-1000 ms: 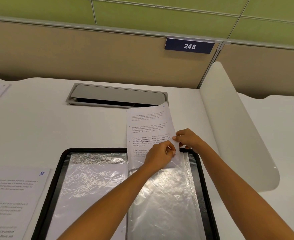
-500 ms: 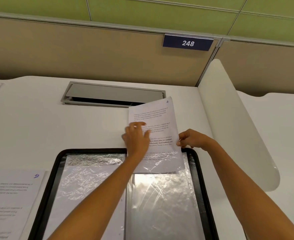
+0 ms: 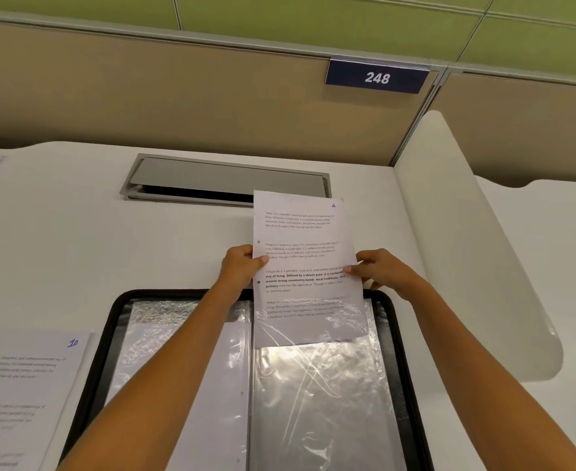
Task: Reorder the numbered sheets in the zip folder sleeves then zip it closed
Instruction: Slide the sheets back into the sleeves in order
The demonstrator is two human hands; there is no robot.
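**Sheet 4 half in its sleeve, zip not started**

The white printed sheet with a handwritten 4 in its corner (image 3: 300,253) has its bottom part under the crinkly clear plastic sleeve (image 3: 320,396) on the right side of the open black-rimmed zip folder (image 3: 116,321). The rest of it sticks out past the folder's top edge. The left hand (image 3: 242,266) pinches its left edge and the right hand (image 3: 385,270) pinches the right edge, thumbs on top. Honestly can't tell if it's sliding in or coming out.

The left sleeve seems to hold a plain white page (image 3: 191,385), but the glare is bad and I can't read a number. Another printed sheet, marked 10 (image 3: 24,375), lies loose just left of the folder. So I'd call it mid-sort: loose sheets to place, and all the zipping left to do.

It's all on a white desk (image 3: 75,232) with a grey cable hatch (image 3: 225,178). There's a beige cubicle panel behind with a blue plate reading 248 (image 3: 377,77), and a white curved divider (image 3: 466,249) on the right.
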